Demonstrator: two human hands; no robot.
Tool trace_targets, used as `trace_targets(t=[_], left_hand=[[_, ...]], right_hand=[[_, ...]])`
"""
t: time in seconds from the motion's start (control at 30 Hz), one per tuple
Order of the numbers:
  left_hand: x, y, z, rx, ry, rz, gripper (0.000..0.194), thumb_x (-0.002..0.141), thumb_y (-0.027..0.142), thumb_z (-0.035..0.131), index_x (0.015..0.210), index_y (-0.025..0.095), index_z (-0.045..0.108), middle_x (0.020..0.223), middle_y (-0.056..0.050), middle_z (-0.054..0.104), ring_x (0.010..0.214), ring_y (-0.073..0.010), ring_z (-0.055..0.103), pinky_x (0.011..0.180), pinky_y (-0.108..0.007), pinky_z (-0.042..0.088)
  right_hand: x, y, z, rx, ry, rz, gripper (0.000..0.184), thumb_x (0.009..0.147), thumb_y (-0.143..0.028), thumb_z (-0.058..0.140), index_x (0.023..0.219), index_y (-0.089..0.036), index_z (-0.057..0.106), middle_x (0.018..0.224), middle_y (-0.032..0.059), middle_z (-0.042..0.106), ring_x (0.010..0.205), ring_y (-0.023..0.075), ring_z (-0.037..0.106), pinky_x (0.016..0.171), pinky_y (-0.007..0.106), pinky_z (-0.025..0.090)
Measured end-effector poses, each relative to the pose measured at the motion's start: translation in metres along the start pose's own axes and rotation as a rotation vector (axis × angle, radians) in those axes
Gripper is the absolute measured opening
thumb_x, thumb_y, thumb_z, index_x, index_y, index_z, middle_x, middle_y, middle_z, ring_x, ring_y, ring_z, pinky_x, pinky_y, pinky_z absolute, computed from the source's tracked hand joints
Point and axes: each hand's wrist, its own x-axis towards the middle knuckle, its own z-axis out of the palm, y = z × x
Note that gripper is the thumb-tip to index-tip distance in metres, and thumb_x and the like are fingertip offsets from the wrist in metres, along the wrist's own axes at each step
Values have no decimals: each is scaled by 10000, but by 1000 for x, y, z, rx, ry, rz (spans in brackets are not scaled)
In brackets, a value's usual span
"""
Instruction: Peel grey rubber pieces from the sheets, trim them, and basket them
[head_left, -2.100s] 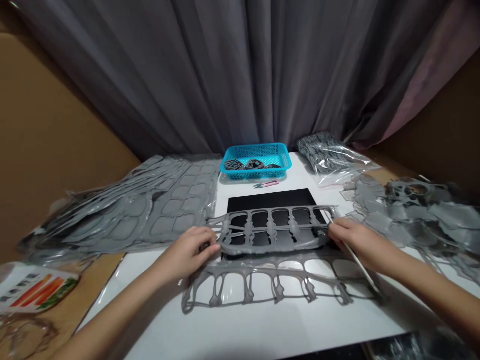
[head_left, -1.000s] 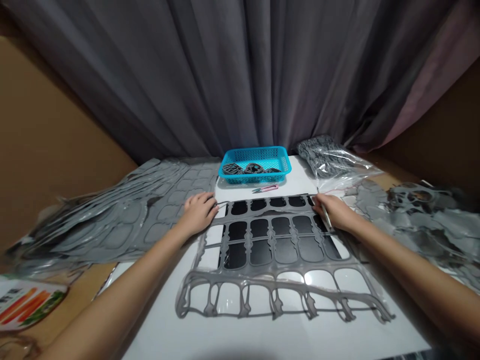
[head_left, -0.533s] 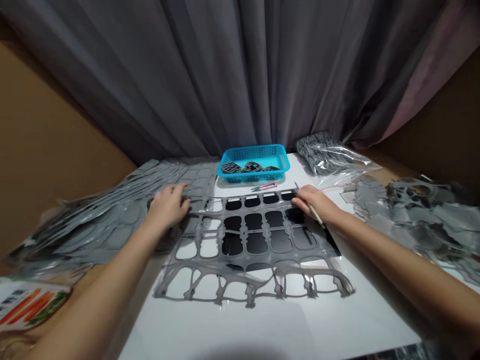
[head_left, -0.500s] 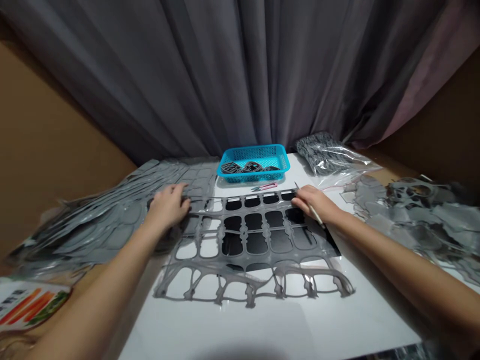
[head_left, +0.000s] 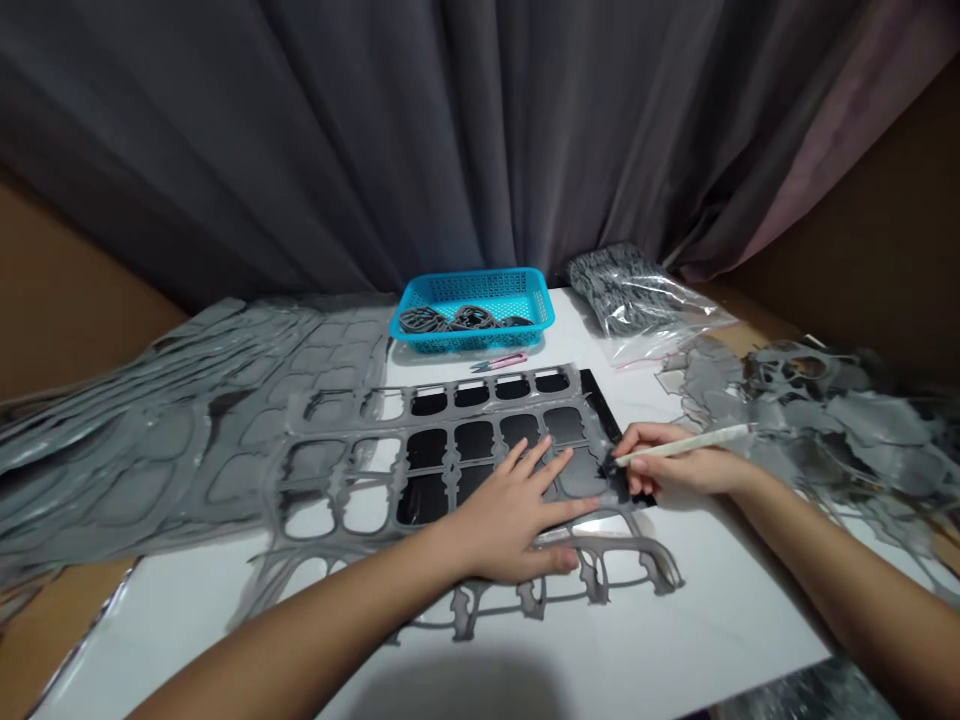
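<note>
One stylus (head_left: 709,442) in the right hand (head_left: 675,470), left hand (head_left: 514,520) spread on grey sheet (head_left: 487,412).

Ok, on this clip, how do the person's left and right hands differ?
The bare left hand lies flat, fingers spread, on the grey plastic lattice sheet, holding nothing. The bare right hand is curled, pinching a slim cream-coloured stick. The left hand is towards the sheet's middle; the right hand is at its right edge. Both are bare and work the same sheet, above a black mat.

Left hand (head_left: 510,525) splayed (right hand (head_left: 679,460) pinching)
</note>
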Motion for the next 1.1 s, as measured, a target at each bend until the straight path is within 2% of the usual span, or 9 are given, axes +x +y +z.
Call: trace_targets(t=[0.13, 0.3, 0.6, 0.9, 1.1], left_hand=[[-2, -8, 0, -30, -31, -8, 660, 792, 719, 391, 1375, 412, 354, 1524, -133, 145, 1355, -490, 97, 976, -750, 61], [1, -7, -1, -47, -35, -19, 669, 775, 714, 434, 1371, 420, 355, 1524, -134, 143, 1353, -496, 90, 961, -767, 43], [1, -10, 4, -77, 12, -4, 654, 770, 705, 459, 1353, 417, 390, 1528, -95, 162, 1362, -473, 107, 992, -743, 31], [1, -7, 5, -51, 7, -14, 655, 775, 721, 424, 1353, 415, 388, 1527, -122, 146, 1364, -468, 102, 986, -742, 27], [1, -6, 4, -62, 18, -9, 687, 755, 738, 434, 1356, 408, 387, 1533, -116, 118, 1365, -468, 102, 991, -743, 28]], right_hand=[[0, -7, 0, -119, -108, 20, 312, 819, -469, 569, 801, -158, 549, 649, 16, 632, 543, 93, 546, 505, 209, 432], [0, -10, -1, -269, -179, -17, 298, 826, -442, 561, 777, -149, 588, 713, 29, 649, 634, 111, 558, 567, 210, 402], [-1, -11, 1, -375, -199, -36, 284, 852, -428, 531, 824, -155, 606, 797, 47, 685, 703, 137, 604, 603, 215, 416], [0, -15, 4, -417, -204, -49, 289, 868, -421, 504, 827, -154, 606, 791, 49, 675, 700, 136, 600, 610, 218, 425], [-4, -18, -6, -444, -217, -12, 263, 869, -395, 509, 838, -157, 617, 787, 45, 672, 685, 140, 587, 608, 231, 428]])
